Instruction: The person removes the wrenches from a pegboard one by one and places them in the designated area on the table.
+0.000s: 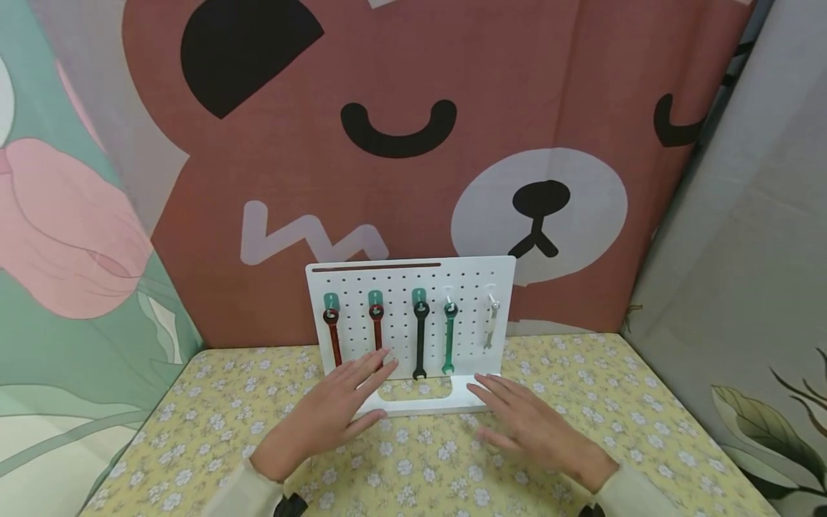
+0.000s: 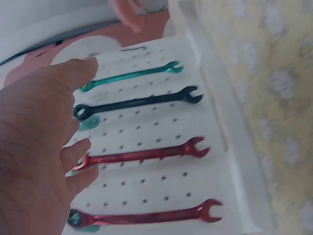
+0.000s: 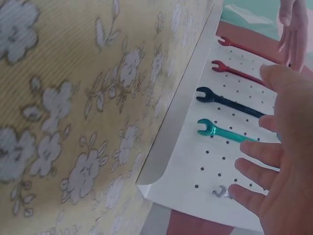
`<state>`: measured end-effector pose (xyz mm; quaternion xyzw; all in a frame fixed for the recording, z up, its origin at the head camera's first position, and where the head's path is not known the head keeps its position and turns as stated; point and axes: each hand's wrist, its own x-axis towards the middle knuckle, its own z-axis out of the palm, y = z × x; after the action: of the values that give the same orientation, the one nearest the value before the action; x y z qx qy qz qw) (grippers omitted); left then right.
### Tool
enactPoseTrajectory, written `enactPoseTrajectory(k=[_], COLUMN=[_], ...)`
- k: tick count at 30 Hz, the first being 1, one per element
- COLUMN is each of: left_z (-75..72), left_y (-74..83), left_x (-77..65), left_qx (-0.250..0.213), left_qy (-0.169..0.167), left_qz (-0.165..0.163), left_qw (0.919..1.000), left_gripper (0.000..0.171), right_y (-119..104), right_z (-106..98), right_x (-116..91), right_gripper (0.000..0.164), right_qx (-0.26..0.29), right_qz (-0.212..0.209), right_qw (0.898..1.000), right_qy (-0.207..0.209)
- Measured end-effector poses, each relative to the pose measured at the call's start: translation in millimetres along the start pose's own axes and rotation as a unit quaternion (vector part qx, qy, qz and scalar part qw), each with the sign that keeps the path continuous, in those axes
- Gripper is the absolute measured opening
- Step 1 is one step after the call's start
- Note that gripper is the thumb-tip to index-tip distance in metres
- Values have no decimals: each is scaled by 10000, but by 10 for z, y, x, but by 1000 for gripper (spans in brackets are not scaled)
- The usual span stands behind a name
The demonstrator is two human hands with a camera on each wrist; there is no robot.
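A white pegboard stands upright on a base, with a row of wrenches hanging from hooks. From left to right come a red wrench, a second red wrench, a black wrench, a green wrench and a silver wrench. My left hand, fingers extended, hovers before the board's lower left and overlaps the second red wrench in the head view. My right hand is held before the lower right corner, fingers spread. Both hands hold nothing.
A yellow flowered cloth covers the table beneath the board. Right behind the board hangs a brown curtain with a bear print. A pale grey curtain hangs at the right, and a green and pink one at the left.
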<state>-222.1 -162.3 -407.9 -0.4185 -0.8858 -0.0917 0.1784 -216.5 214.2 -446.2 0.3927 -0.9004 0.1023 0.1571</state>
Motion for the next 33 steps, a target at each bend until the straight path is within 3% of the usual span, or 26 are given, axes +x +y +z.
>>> enactPoseTrajectory(k=[10, 19, 24, 28, 33], left_z=[-310, -475, -493, -527, -607], left_y=[-195, -371, -462, -523, -621], left_x=[26, 66, 148, 209, 267], left_qx=[357, 381, 343, 226, 206], left_qy=[1097, 1701, 2068, 2318, 2461], left_qz=[49, -242, -711, -1205, -1589], left_qw=[9933, 9844, 9752, 9650, 9559], left_gripper=[77, 72, 71, 68, 68], right_y=[162, 239, 301, 352, 396], right_z=[8, 12, 2, 6, 24], right_x=[-40, -4, 20, 76, 154], right_gripper=[65, 60, 56, 56, 56], right_qx=[2, 198, 542, 721, 857], right_qz=[322, 916, 1380, 1552, 1705], right_qw=[9978, 9943, 9877, 9838, 9794], right_qy=[579, 512, 502, 533, 654])
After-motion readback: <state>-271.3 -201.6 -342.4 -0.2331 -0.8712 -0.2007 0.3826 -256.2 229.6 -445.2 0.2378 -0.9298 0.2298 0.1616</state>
